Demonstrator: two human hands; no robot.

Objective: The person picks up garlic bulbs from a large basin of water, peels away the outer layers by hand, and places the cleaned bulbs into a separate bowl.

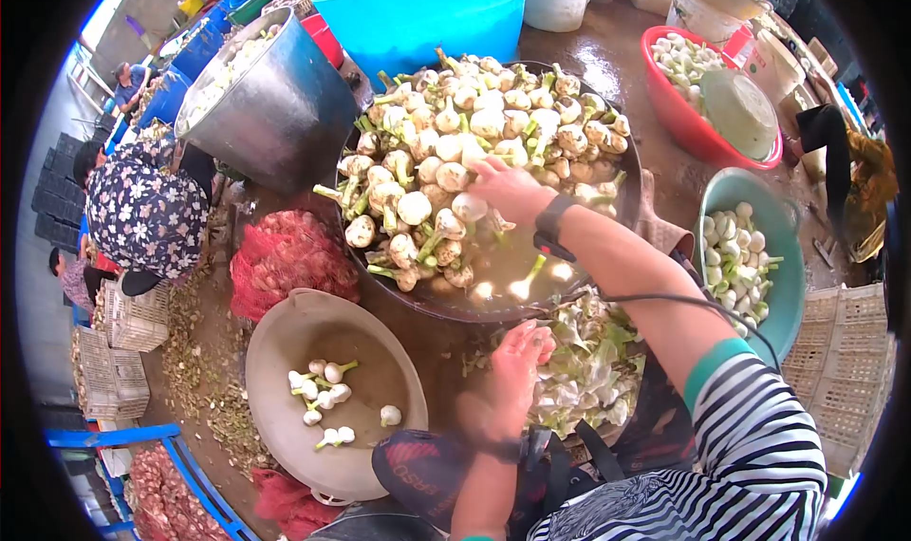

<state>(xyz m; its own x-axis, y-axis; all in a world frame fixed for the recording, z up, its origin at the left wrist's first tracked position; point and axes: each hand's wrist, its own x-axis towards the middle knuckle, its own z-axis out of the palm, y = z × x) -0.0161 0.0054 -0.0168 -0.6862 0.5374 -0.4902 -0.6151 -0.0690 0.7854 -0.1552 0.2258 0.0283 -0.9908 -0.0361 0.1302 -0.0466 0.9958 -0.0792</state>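
Peeled-back garlic bulbs point(415, 207) with stems are heaped in a wide dark tub point(474, 315) holding murky water. My right hand point(512, 192), reaching in from the right, has its fingers closed around a garlic bulb point(469, 207) at the edge of the heap; the fingertips are partly lost among the bulbs. My left hand point(517, 363) is in front of the tub, beside a pile of garlic skins and leaves point(588, 370). Its fingers are curled, and what they hold cannot be made out. Several white bulbs point(327, 389) lie in a pale basin point(266, 427) to its left.
At right stand a green basin point(780, 304) of clean bulbs and a red tub point(660, 71). A metal pot point(275, 114), a blue bin point(418, 19) and a red net sack point(294, 261) surround the tub. Another person point(147, 204) crouches at left. A cord crosses my right forearm.
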